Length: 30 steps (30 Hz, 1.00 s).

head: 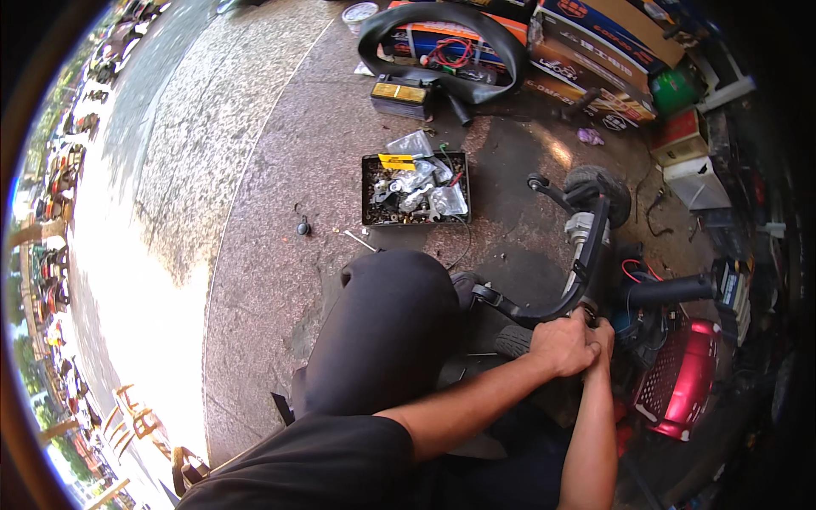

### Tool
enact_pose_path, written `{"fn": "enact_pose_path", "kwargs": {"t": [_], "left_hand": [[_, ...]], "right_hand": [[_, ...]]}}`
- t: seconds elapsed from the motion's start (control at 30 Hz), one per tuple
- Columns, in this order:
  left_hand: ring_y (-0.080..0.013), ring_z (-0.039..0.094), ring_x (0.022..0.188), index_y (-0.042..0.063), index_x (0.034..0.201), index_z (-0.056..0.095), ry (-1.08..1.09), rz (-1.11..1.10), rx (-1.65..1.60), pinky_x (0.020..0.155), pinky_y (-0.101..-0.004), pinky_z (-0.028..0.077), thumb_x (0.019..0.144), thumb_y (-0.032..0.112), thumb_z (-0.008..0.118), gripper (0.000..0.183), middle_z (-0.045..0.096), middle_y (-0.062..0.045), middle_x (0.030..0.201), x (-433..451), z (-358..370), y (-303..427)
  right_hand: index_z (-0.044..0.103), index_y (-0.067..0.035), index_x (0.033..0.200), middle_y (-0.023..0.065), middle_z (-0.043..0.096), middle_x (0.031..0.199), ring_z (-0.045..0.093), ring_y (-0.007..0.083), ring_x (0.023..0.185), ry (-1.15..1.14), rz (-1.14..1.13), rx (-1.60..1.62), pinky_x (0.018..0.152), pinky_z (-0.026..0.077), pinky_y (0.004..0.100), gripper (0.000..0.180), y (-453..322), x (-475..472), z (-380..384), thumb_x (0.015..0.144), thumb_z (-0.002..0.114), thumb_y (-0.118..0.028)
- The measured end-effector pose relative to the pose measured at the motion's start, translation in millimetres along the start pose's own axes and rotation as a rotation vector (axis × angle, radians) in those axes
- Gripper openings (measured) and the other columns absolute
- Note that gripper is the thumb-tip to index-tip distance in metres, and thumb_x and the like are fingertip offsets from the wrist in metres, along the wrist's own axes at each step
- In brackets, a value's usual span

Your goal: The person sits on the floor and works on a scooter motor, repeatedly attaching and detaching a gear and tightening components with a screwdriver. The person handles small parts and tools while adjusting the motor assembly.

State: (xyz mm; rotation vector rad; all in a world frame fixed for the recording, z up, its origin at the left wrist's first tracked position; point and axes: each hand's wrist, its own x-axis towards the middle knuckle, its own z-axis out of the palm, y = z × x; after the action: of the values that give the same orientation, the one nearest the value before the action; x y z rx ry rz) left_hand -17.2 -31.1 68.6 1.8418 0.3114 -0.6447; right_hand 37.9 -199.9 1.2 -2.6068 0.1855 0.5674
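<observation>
My left hand (561,344) and my right hand (602,344) meet at the near end of a small vehicle's axle assembly (593,268). The left hand overlaps the right, with one finger pressed against the metal there. Whatever lies between the fingers is hidden, so I cannot tell what they grip. A bent black metal arm (554,312) curves alongside the axle just ahead of the hands. At the far end stands a wheel with a black tyre (615,191). Another treaded tyre (513,341) shows beside my left wrist.
A black tray (417,224) of loose hardware and plastic bags sits ahead of my knee (395,306). Red perforated bodywork (688,382) lies at right, near a black tube (669,290). Farther off are a battery (401,105), an inner tube (472,16) and cardboard boxes (593,64).
</observation>
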Motion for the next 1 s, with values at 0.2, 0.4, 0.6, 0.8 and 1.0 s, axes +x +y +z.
{"fn": "enact_pose_path", "kwargs": {"t": [0.2, 0.4, 0.6, 0.8, 1.0], "left_hand": [[-0.043, 0.069, 0.103, -0.003, 0.133, 0.05, 0.016, 0.02, -0.049, 0.092, -0.0515, 0.054, 0.085, 0.041, 0.062, 0.067, 0.072, -0.028, 0.107, -0.6, 2.0, -3.2], [-0.0433, 0.07, 0.1, -0.003, 0.132, 0.05, 0.043, 0.04, -0.059, 0.09, -0.052, 0.054, 0.085, 0.041, 0.062, 0.065, 0.072, -0.028, 0.104, -0.5, 4.0, -4.6], [-0.0413, 0.071, 0.099, -0.003, 0.133, 0.049, 0.033, 0.051, -0.029, 0.089, -0.0515, 0.055, 0.084, 0.04, 0.065, 0.067, 0.073, -0.026, 0.103, -4.1, -0.2, -2.5], [-0.0422, 0.071, 0.099, -0.004, 0.132, 0.048, 0.042, 0.071, 0.006, 0.09, -0.052, 0.054, 0.083, 0.041, 0.066, 0.069, 0.073, -0.027, 0.103, -7.8, 0.2, -1.4], [-0.0431, 0.069, 0.102, -0.005, 0.131, 0.048, 0.102, 0.134, 0.034, 0.092, -0.0521, 0.053, 0.083, 0.042, 0.067, 0.07, 0.071, -0.028, 0.107, -18.6, 3.3, 3.1]], "right_hand": [[0.067, 0.006, 0.101, 0.0134, 0.073, 0.089, 0.066, 0.021, 0.08, -0.038, 0.049, 0.308, 0.072, 0.054, 0.0362, 0.053, 0.6, -6.3, 4.1, 0.083, 0.082, -0.042], [0.068, 0.008, 0.106, 0.0142, 0.074, 0.095, 0.066, 0.0208, 0.084, -0.046, -0.003, 0.265, 0.076, 0.054, 0.036, 0.055, 15.0, 2.9, 5.6, 0.082, 0.083, -0.039], [0.065, 0.009, 0.116, 0.0205, 0.075, 0.105, 0.07, 0.025, 0.092, 0.04, -0.077, 0.116, 0.082, 0.055, 0.0372, 0.066, 26.3, 5.7, 5.5, 0.082, 0.082, -0.044], [0.053, 0.005, 0.137, 0.0211, 0.069, 0.122, 0.07, 0.0301, 0.103, -0.042, -0.001, 0.491, 0.092, 0.055, 0.0399, 0.059, 29.4, -9.1, 2.6, 0.094, 0.071, -0.032], [0.046, 0.003, 0.145, 0.0235, 0.062, 0.13, 0.065, 0.0315, 0.112, 0.018, 0.319, 0.959, 0.095, 0.054, 0.0406, 0.052, 26.1, -12.2, -12.0, 0.105, 0.044, -0.03]]}}
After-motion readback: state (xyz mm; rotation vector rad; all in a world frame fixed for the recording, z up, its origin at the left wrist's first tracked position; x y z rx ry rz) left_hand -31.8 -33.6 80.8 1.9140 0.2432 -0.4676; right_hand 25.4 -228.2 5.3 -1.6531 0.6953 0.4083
